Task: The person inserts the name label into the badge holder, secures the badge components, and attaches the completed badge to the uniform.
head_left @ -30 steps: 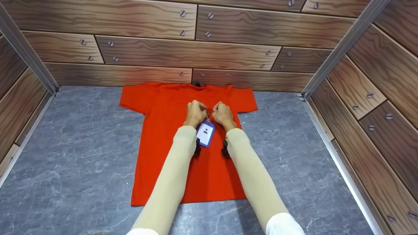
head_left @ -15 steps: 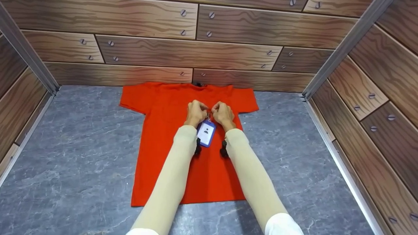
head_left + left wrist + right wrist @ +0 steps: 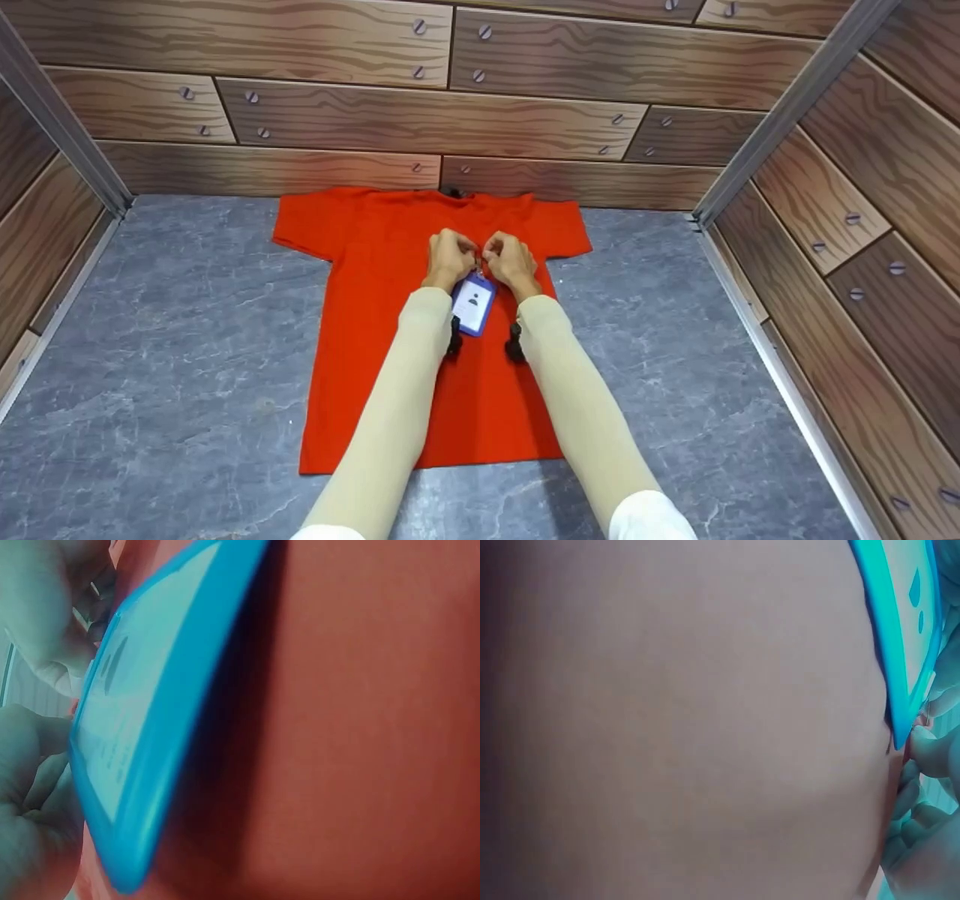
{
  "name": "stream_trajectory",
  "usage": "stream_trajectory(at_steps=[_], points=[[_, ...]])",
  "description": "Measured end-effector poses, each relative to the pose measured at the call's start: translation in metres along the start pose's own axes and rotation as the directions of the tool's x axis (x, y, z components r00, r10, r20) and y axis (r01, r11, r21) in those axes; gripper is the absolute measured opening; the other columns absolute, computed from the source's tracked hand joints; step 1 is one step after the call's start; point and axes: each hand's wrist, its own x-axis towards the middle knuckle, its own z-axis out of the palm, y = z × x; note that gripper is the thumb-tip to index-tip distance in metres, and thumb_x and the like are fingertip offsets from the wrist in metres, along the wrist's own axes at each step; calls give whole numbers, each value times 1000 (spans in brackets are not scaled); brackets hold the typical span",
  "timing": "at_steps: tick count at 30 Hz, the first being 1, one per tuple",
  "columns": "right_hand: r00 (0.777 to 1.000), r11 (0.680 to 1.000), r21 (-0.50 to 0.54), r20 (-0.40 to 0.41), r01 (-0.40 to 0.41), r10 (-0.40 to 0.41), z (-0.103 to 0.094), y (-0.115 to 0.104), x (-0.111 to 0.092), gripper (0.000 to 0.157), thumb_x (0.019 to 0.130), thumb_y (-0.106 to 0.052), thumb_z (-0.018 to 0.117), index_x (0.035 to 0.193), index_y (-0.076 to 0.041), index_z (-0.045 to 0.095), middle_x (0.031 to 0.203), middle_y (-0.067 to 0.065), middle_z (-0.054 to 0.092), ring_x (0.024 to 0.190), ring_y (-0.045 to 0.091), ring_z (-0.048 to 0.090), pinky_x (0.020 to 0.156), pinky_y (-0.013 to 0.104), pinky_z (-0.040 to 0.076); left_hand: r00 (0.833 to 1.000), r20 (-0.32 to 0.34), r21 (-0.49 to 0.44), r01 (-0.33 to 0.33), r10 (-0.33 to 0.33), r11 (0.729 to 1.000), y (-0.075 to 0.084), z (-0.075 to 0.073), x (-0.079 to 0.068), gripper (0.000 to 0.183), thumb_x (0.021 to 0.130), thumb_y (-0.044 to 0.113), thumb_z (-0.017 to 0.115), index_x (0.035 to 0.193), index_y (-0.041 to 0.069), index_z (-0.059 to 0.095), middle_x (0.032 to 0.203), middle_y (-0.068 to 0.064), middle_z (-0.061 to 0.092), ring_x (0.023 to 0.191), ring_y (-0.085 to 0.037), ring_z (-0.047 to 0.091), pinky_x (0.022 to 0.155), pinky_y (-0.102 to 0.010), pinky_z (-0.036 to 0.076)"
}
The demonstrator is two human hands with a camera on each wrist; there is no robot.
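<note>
A red T-shirt (image 3: 390,322) lies spread flat on the floor. Over its chest, a blue-framed ID badge (image 3: 473,304) hangs from a small metal clip (image 3: 478,265). My left hand (image 3: 450,259) pinches the clip with thumb and fingers. Close beside it, my right hand (image 3: 511,260) pinches the shirt fabric. In the left wrist view the badge (image 3: 142,705) is tilted off the cloth, in front of both hands. In the right wrist view my right thumb and curled fingers (image 3: 934,750) meet near the badge's corner; the exact contact between clip and cloth is hidden.
Wood-patterned panels (image 3: 330,116) wall in the back and sides, joined by grey metal corner posts (image 3: 787,112). Grey marbled flooring (image 3: 202,352) surrounds the shirt. A small dark object (image 3: 451,192) sits at the collar against the back wall.
My right hand has shifted slightly left, closer to the left hand. The left hand and the clip stay nearly in place, and the shirt has not visibly moved.
</note>
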Motion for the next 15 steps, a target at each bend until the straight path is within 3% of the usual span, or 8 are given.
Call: stream_trajectory(at_steps=[6,8,12,15], points=[[1000,999,47,-6,5,-4,0,-1,-1,7,96,-24,73,93,-18,75,100,3,76,104,27,68,97,49,51,1000,-13,-19,2,-2,1000,3,-4,-2,18,81,1,72,91,8,85,90,-8,81,88,-24,75,78,-36,61],[1000,998,60,-6,-2,2,-1,0,-1,9,95,-24,74,92,-17,77,101,3,77,105,27,69,99,50,51,999,-32,-24,-10,9,1000,-2,2,1,17,80,1,72,89,8,84,85,-8,80,81,-23,75,73,-34,60],[1000,997,74,3,-15,15,-2,2,-1,11,95,-25,75,93,-16,80,104,4,79,108,27,69,102,49,50,999,-40,-52,-17,15,999,-3,3,0,14,81,4,72,93,6,81,83,-9,79,80,-22,75,74,-33,60],[1000,996,90,17,-6,5,-3,5,0,11,94,-24,75,94,-14,81,105,5,79,109,27,69,102,48,50,1000,-14,-83,-2,1,997,2,-1,-5,21,85,4,72,106,5,77,88,-11,80,85,-23,76,82,-35,61]])
